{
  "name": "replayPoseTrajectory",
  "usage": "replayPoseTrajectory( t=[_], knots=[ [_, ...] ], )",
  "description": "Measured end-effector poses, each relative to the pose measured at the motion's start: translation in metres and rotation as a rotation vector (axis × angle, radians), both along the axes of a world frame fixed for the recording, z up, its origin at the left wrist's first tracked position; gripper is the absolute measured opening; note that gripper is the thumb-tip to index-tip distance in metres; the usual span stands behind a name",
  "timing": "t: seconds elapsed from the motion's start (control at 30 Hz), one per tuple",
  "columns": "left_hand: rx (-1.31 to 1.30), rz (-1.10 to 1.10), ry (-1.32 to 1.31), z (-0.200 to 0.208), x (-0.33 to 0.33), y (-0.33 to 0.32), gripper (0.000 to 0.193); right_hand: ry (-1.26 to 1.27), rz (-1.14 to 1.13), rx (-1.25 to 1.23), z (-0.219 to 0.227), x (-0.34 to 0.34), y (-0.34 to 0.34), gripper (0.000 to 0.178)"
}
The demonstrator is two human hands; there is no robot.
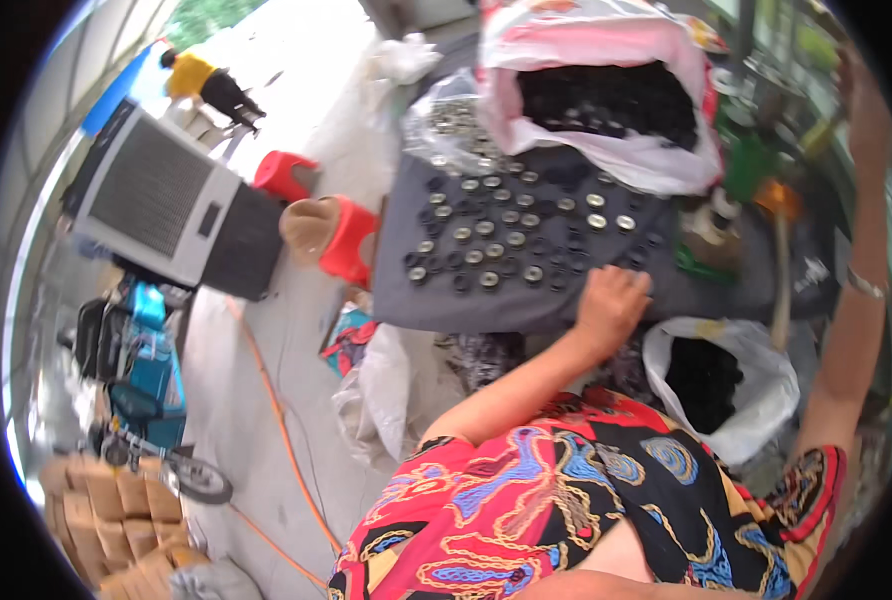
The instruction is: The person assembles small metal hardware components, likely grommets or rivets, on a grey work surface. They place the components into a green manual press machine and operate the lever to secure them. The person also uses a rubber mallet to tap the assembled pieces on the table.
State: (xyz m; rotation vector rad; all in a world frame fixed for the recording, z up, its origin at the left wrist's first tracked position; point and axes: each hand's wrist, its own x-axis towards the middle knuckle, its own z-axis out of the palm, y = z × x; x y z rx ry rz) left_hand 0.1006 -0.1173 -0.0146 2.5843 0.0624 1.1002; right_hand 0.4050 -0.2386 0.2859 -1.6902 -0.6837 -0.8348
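Left hand [614, 300] beside round parts [484, 228]

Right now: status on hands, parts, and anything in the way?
Left hand beside round parts, grip unclear. Right hand raised, far right, grip unclear. Parts spread on dark cloth. Open bag behind, seemingly not blocking.

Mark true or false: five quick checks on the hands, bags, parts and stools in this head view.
1. The left hand is at the near edge of the table. True.
2. The right hand rests among the round parts. False: the right hand is raised at the far right.
3. The big open bag holds black pieces. True.
4. Both stools are blue. False: both are red, one tan-topped.
5. The lower white bag is tied shut. False: it gapes open.
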Motion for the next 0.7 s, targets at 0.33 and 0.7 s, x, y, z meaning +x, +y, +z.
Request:
replayPoseTrajectory(
  t=[0.33, 0.7],
  knots=[
    [-0.546, -0.059, -0.072, 0.031, 0.067, -0.011, 0.048, 0.186, 0.526, 0.322, -0.002, -0.021, -0.012, 0.019],
    [-0.417, -0.069, -0.023, 0.035, 0.138, -0.018, 0.061, 0.193, 0.468, 0.327, -0.003, -0.031, -0.016, 0.019]
  ],
)
